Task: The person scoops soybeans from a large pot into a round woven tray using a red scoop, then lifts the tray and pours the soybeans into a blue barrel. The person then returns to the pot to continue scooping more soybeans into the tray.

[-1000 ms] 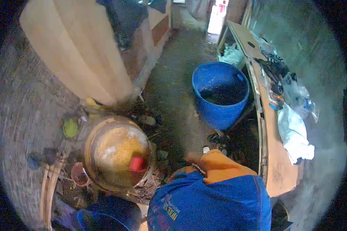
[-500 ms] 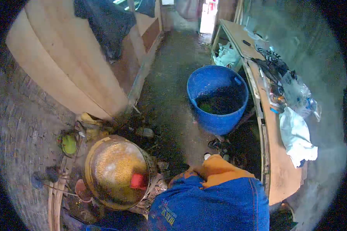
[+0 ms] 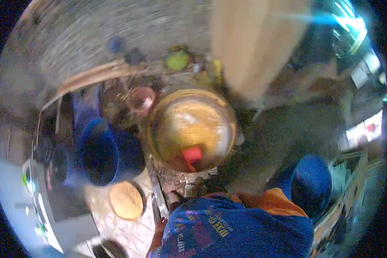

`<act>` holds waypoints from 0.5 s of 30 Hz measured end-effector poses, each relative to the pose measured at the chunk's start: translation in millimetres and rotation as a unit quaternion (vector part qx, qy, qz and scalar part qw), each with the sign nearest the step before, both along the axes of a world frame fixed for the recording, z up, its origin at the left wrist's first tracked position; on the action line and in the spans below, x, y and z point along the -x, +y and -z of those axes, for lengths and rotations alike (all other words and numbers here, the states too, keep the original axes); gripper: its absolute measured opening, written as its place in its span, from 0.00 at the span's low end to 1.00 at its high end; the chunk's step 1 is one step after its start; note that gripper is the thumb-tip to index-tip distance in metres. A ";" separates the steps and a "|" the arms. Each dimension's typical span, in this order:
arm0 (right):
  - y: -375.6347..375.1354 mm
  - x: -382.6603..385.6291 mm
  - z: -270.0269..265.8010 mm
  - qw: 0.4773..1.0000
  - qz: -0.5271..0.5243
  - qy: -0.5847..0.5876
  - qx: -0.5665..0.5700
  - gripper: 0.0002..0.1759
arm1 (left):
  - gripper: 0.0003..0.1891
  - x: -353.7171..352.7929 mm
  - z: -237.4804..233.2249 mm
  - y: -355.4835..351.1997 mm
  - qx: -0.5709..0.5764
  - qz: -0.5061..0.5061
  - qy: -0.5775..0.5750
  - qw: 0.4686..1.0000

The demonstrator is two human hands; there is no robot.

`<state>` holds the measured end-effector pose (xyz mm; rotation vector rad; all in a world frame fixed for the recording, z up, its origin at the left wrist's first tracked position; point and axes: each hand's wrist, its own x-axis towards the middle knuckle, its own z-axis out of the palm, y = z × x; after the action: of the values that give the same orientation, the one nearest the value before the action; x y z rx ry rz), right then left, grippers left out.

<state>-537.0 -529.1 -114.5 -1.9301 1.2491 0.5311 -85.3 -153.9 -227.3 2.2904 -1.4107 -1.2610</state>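
Note:
At the left edge of my blue shirt (image 3: 245, 228), my left hand (image 3: 161, 223) hangs low, small and blurred, so its fingers cannot be made out. It is nearest to a long grey strip (image 3: 158, 195) that runs up toward a large round pot (image 3: 224, 99). Yellow grains (image 3: 198, 124) with whitish patches fill much of the pot. A red scoop (image 3: 192, 154) lies in the pot at its near side. My right hand is out of sight.
Blue barrels stand at the left (image 3: 99, 150) and right (image 3: 310, 185). A round container of yellow grains (image 3: 126, 200) sits on the tiled floor (image 3: 99, 202). Beside the pot are a reddish bucket (image 3: 142, 99) and a green object (image 3: 177, 60). A wooden panel (image 3: 258, 43) leans behind.
My view has swung left, so the pot is now near the middle and the barrel ahead has moved to the right edge. The tiled floor and my left hand have come into view.

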 end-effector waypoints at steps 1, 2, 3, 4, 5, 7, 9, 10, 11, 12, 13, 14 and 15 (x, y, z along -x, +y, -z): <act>-8.1 -9.9 -13.3 0.999 -0.036 0.003 -0.005 0.14 | 0.24 7.5 12.7 17.9 0.018 0.174 -0.062 0.983; -14.3 -20.8 -27.3 0.997 -0.071 0.008 -0.010 0.14 | 0.24 15.5 -2.1 18.3 0.063 0.314 -0.109 0.941; -22.5 -29.4 -45.2 0.994 -0.105 0.016 -0.015 0.14 | 0.24 22.0 6.1 40.2 -0.086 0.139 0.008 0.986; -28.7 -38.2 -62.5 0.990 -0.139 0.027 -0.018 0.14 | 0.24 38.7 -29.6 37.8 -0.176 -0.213 0.169 0.946; -34.2 -47.1 -81.6 0.984 -0.174 0.042 -0.020 0.14 | 0.24 62.4 -132.4 -6.3 -0.187 -0.467 0.181 0.845; -42.4 -63.6 -119.0 0.969 -0.237 0.075 -0.019 0.14 | 0.20 74.5 -87.4 47.5 0.001 -0.200 0.041 0.979; -48.1 -86.9 -159.0 0.951 -0.290 0.111 -0.012 0.14 | 0.20 87.0 -66.8 74.3 0.059 -0.166 -0.040 0.984; -48.1 -100.0 -179.2 0.940 -0.314 0.131 -0.007 0.15 | 0.20 89.9 -55.0 82.8 0.060 -0.188 -0.041 0.979; -47.9 -112.4 -194.5 0.930 -0.335 0.150 -0.003 0.15 | 0.20 93.2 -42.5 90.5 0.056 -0.170 -0.051 0.983; -47.8 -121.6 -211.3 0.920 -0.354 0.167 0.002 0.15 | 0.21 97.6 -42.3 90.5 0.050 -0.148 -0.064 0.986; -45.2 -135.2 -223.5 0.910 -0.372 0.183 0.010 0.15 | 0.21 100.1 -41.9 94.2 0.053 -0.165 -0.066 0.983; -40.3 -148.8 -237.6 0.900 -0.388 0.198 0.014 0.15 | 0.21 100.0 -53.4 87.9 0.048 -0.270 -0.027 0.961; -34.1 -160.6 -252.4 0.893 -0.397 0.212 0.018 0.15 | 0.21 101.2 -58.2 88.4 0.042 -0.369 0.016 0.928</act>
<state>-376.4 -563.2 137.9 -2.4039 0.6385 1.4121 -186.4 -65.5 -169.1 2.3576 -0.4620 -0.9505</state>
